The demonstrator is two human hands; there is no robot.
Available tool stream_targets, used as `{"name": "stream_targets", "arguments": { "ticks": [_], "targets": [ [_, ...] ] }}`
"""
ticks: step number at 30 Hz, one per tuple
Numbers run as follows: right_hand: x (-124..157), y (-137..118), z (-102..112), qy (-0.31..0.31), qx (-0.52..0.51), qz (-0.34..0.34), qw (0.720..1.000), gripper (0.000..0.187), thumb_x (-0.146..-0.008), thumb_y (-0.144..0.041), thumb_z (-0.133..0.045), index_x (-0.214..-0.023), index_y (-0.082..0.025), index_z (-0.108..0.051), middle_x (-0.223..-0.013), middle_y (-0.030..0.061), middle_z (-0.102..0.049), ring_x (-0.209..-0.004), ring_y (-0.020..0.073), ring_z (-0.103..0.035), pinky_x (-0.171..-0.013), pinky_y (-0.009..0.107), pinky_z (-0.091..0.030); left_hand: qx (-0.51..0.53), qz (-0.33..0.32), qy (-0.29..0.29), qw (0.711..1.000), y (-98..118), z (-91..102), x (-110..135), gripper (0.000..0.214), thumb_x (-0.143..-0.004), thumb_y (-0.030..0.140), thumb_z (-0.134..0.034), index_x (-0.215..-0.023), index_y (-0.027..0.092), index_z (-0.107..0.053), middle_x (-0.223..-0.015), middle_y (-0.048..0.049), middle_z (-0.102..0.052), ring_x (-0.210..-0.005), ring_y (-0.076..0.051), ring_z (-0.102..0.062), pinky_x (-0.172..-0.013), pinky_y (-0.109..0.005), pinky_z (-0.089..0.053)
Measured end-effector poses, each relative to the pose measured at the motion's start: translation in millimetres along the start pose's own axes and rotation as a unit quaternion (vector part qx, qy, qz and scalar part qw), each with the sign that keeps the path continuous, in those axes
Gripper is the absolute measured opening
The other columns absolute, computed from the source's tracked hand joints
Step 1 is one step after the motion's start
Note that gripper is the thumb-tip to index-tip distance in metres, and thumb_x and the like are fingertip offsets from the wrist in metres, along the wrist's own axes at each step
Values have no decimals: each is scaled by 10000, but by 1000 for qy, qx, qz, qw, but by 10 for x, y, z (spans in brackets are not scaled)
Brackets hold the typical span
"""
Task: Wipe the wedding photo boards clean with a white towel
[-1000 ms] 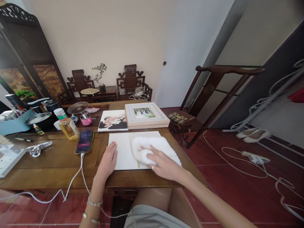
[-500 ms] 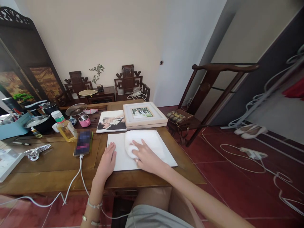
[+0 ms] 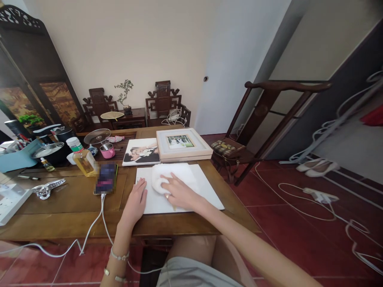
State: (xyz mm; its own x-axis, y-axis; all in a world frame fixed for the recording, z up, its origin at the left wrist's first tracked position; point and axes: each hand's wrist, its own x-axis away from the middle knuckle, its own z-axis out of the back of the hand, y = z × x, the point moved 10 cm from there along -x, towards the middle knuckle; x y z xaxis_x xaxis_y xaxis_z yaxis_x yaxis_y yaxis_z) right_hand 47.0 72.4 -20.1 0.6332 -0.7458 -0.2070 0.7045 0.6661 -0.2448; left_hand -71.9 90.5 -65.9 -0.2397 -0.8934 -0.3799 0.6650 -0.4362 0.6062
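Note:
A flat white board (image 3: 211, 197) lies on the wooden table in front of me. Its left edge is under my left hand (image 3: 138, 201), which rests flat with the fingers stretched out and holds nothing. My right hand (image 3: 178, 194) presses on a folded white cloth (image 3: 158, 173) lying on the board. Its fingers are bent into the cloth, and the thumb side is partly buried in the soft folds. A ring shows on one finger. Just behind the board are a photo print (image 3: 140, 153) and a framed picture (image 3: 182, 145) on a thicker pale slab.
Left of the board lie a phone (image 3: 104, 179) with a white cable, a bottle of yellow liquid (image 3: 82, 159), a pink mug (image 3: 107, 151) and a metal clamp-like tool (image 3: 48, 188). A wooden chair (image 3: 257, 115) with a checked bag stands to the right. Cables cross the red floor.
My right hand has slid slightly left across the board, taking the white cloth with it. The left hand stays in place at the board's edge. The view has shifted a little.

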Motion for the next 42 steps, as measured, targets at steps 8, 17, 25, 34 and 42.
{"name": "stream_targets", "arguments": {
  "ticks": [8, 17, 25, 34, 42],
  "targets": [
    [-395, 159, -35, 32, 36, -49, 998, 260, -780, -125, -466, -995, -107, -610, -1133, 224, -611, -1257, 302, -407, -1028, 532, -232, -12, 5, -10, 1000, 25, 8, -14, 389, -921, 270, -369, -1252, 136, -523, -1382, -141, -463, -1329, -226, -364, -1121, -458, -241],
    [576, -592, -106, -11, -42, 30, 999, 260, -702, -104, -494, -916, -167, -628, -1342, 154, -493, -1350, 243, -284, -1122, 497, -109, -18, 1, -12, 1000, 32, -1, -13, 387, -925, 254, -354, -1248, 123, -523, -1380, -148, -464, -1330, -223, -363, -1120, -452, -249],
    [373, -251, -25, 6, -56, -29, 998, 221, -730, -117, -504, -906, -154, -633, -1246, 195, -566, -1279, 232, -407, -1101, 447, -211, -14, 2, -12, 1000, 18, -11, -11, 400, -924, 265, -355, -1253, 108, -521, -1376, -150, -467, -1329, -222, -364, -1122, -448, -244],
    [-238, -114, -107, 42, -13, -82, 996, 257, -780, -143, -479, -1005, -132, -604, -1265, 190, -550, -1308, 286, -348, -1062, 541, -183, 159, 71, 43, 984, -37, 171, -18, 469, -936, 405, -333, -1291, 143, -492, -1365, -115, -491, -1294, -211, -418, -1117, -402, -258],
    [211, -822, -110, -43, -65, 75, 994, 146, -736, -158, -508, -832, -175, -616, -1146, 147, -616, -1235, 214, -439, -1073, 396, -216, 203, 114, 121, 965, -158, 329, 14, 509, -946, 447, -278, -1320, 149, -455, -1392, -93, -464, -1299, -188, -411, -1115, -363, -275]
  ]
}}
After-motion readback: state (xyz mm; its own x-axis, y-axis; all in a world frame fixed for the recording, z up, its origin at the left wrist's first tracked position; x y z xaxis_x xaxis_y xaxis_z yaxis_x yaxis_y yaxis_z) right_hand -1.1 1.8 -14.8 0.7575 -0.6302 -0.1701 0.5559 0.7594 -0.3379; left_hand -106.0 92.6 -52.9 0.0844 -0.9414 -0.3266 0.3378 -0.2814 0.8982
